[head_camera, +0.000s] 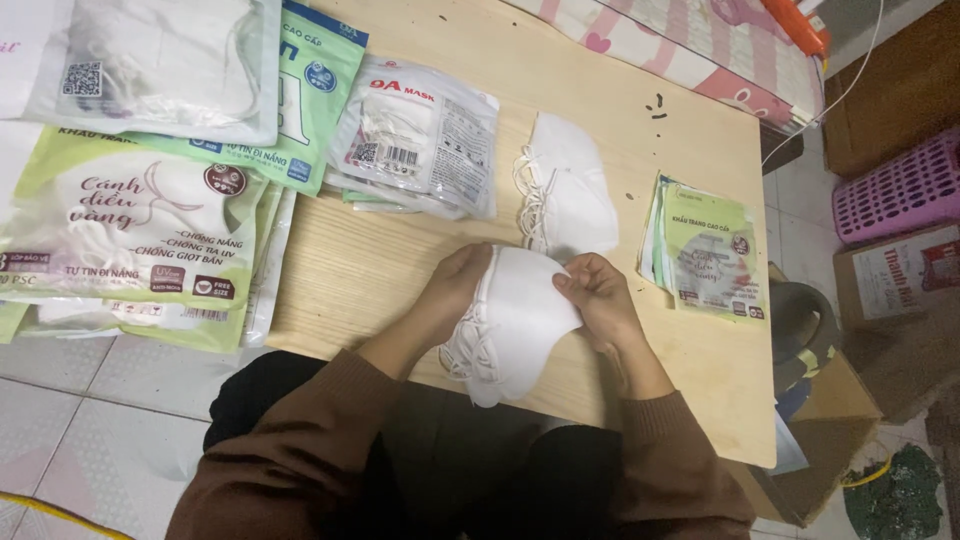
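Note:
Both hands hold a stack of white face masks (512, 325) above the near edge of a low wooden table (620, 130). My left hand (452, 290) grips the stack's left side, where the ear loops bunch. My right hand (598, 296) pinches its upper right edge. Just beyond my hands, a second pile of white masks (565, 185) lies on the table. A small stack of green printed packets (708, 252) sits to the right of my right hand.
Clear and green mask bags (420, 135) and larger green packages (130, 235) cover the table's left side and the tiled floor. A pink basket (900, 190), cardboard boxes (895, 270) and a grey object stand at the right. A patterned pink cloth (700, 50) lies beyond the table.

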